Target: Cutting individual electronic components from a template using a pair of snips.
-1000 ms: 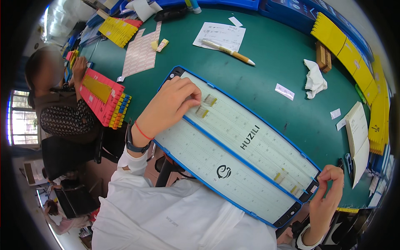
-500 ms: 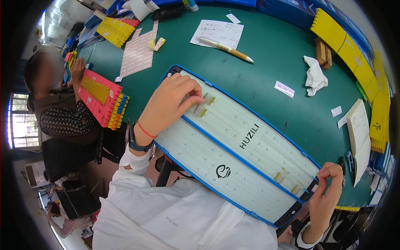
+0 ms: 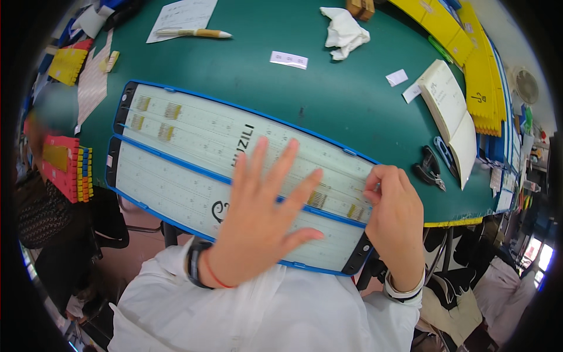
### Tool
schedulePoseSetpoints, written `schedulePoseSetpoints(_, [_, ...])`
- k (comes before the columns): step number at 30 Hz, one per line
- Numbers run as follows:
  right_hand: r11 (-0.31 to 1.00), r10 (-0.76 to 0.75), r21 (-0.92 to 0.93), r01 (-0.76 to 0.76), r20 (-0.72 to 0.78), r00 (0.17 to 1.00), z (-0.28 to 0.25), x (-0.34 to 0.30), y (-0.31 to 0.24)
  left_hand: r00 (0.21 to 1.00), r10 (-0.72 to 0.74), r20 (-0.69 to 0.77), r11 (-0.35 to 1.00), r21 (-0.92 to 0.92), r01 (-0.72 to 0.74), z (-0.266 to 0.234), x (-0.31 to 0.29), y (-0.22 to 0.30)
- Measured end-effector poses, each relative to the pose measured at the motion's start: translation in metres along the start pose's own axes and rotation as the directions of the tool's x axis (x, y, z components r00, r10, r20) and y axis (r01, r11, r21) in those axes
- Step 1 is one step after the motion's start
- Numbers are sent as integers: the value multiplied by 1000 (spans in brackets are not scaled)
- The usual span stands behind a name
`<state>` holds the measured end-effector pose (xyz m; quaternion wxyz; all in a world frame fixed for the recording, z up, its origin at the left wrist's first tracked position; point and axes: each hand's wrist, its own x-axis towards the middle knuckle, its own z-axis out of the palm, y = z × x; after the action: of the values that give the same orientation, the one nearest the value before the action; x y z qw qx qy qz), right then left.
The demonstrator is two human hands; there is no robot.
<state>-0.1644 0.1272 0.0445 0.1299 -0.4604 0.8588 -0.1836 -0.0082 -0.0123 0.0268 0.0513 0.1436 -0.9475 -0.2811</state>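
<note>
A long, flat blue-framed fishing rig case (image 3: 193,146) lies opened out before me, partly on the table's near edge, its two pale panels side by side along a blue hinge. Small clusters of yellowish pins (image 3: 172,111) stand at the left end of the far panel, and more pins (image 3: 317,199) at its right end. Over the middle of the case my left hand (image 3: 258,211) is open with fingers spread, slightly blurred. My right hand (image 3: 396,205) is closed in a pinch at the right end of the far panel; whatever its fingertips hold is too small to make out.
On the green table (image 3: 252,88) lie a pen (image 3: 196,33) on a paper sheet, a white label strip (image 3: 288,60), a crumpled tissue (image 3: 345,34), an open notebook (image 3: 448,111) and black-handled pliers (image 3: 430,169). Yellow cards line the far right. Another person sits at the left.
The view has swung right. My left hand has left the pins at the case's left end and spread open over the middle. My right hand has come onto the panel's right end.
</note>
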Motion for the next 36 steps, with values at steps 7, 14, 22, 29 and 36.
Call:
schedulePoseSetpoints(7, [991, -122, -63, 119, -40, 992, -2, -7, 7, 989, 68, 131, 998, 2, -69, 31, 2, 27])
schedulePoseSetpoints(14, [985, 129, -68, -160, -332, 935, -27, -15, 73, 990, 62, 123, 998, 25, -65, 36, 1, 27])
schedulePoseSetpoints(22, [979, 204, 79, -189, -287, 936, -18, -10, 100, 1000, 22, 22, 990, 139, -24, 40, 17, 21])
schedulePoseSetpoints(29, [562, 342, 771, 299, -546, 765, 21, -11, 48, 996, -88, 34, 993, 78, 85, 34, 12, 26])
schedulePoseSetpoints(36, [283, 372, 775, 565, -632, 680, 23, -10, 55, 990, -111, 85, 978, 185, 94, 39, 16, 32])
